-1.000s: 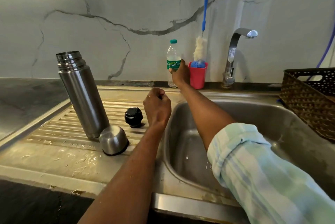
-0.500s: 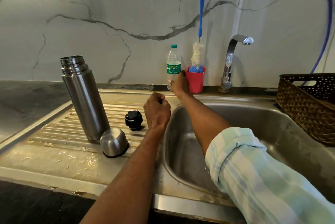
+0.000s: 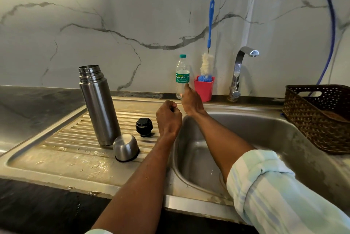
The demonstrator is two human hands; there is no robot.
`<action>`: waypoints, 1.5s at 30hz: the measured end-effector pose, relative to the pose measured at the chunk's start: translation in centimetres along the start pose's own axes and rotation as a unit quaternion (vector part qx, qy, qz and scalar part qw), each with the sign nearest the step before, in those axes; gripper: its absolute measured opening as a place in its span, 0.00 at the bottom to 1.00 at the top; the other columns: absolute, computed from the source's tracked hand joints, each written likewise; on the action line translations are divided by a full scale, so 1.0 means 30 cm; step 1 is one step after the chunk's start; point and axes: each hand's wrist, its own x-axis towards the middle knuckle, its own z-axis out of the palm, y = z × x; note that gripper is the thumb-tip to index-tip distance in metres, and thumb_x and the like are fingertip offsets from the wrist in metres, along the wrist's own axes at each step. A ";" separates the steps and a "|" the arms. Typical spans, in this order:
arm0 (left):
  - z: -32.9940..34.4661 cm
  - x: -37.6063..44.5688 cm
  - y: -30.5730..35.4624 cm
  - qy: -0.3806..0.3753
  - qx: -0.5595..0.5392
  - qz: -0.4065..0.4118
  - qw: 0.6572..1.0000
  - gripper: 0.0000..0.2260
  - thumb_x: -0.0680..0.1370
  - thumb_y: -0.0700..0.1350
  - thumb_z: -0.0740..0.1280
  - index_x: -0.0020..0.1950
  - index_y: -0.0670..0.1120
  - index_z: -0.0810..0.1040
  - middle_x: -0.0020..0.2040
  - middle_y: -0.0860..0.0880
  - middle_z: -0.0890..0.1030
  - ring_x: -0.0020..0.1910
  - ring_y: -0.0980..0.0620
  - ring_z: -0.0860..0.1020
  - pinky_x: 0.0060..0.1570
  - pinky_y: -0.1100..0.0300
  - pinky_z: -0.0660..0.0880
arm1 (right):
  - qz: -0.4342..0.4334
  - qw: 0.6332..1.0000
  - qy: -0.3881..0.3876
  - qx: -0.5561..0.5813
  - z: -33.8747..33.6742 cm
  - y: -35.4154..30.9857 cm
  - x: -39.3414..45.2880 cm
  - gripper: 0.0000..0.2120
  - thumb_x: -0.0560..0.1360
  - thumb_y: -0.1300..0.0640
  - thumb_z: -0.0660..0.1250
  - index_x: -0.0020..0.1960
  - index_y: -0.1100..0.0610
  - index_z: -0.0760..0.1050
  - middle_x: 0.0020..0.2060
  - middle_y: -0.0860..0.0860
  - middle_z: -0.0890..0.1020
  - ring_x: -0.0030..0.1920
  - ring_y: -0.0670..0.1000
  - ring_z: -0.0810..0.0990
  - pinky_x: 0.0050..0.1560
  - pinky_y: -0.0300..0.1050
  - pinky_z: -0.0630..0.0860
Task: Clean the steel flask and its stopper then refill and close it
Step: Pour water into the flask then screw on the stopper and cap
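Your right hand (image 3: 191, 101): fingers grasping the water bottle (image 3: 182, 76) at the back edge.
Your left hand (image 3: 168, 118): fingers clenched, holding nothing.
Steel flask (image 3: 99, 105): upright, open, on the drainboard.

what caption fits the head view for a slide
Right hand at a clear plastic water bottle; open steel flask, black stopper and steel cap wait on the drainboard.

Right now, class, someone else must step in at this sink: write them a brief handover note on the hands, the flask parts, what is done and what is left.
Left hand: a curled fist holding nothing, above the draining board.
Right hand: at the clear plastic water bottle by the wall; grip unclear.
Uncapped steel flask, its domed steel cup upside down, and the black round stopper all stand on the wet steel draining board.
Done: flask is opened.
Left: refill, fit stopper, close. Whether washing is finished is not visible.
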 end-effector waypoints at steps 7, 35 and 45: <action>-0.051 -0.025 0.037 0.003 -0.003 0.021 1.000 0.06 0.77 0.36 0.65 0.49 0.43 0.81 0.44 0.45 0.83 0.43 0.47 0.80 0.46 0.55 0.77 | 0.028 0.997 0.038 0.055 -0.146 -0.014 -0.203 0.09 0.80 0.64 0.59 0.52 0.63 0.78 0.46 0.60 0.82 0.47 0.60 0.80 0.47 0.50 0.77; -0.646 -0.090 -0.152 0.226 -0.029 -0.027 0.973 0.22 0.74 0.49 0.74 0.64 0.42 0.75 0.62 0.44 0.77 0.62 0.45 0.74 0.59 0.50 0.75 | 0.051 0.970 -0.156 0.181 -0.088 -0.442 -0.489 0.31 0.74 0.57 0.72 0.75 0.56 0.65 0.71 0.57 0.69 0.69 0.57 0.69 0.68 0.48 0.66; -0.631 -0.015 -0.199 0.102 -0.038 0.000 0.994 0.34 0.72 0.50 0.77 0.74 0.46 0.66 0.67 0.45 0.75 0.62 0.50 0.75 0.60 0.53 0.76 | 0.045 0.965 -0.063 0.250 -0.051 -0.467 -0.418 0.16 0.74 0.60 0.72 0.60 0.58 0.74 0.55 0.55 0.80 0.55 0.54 0.78 0.52 0.44 0.74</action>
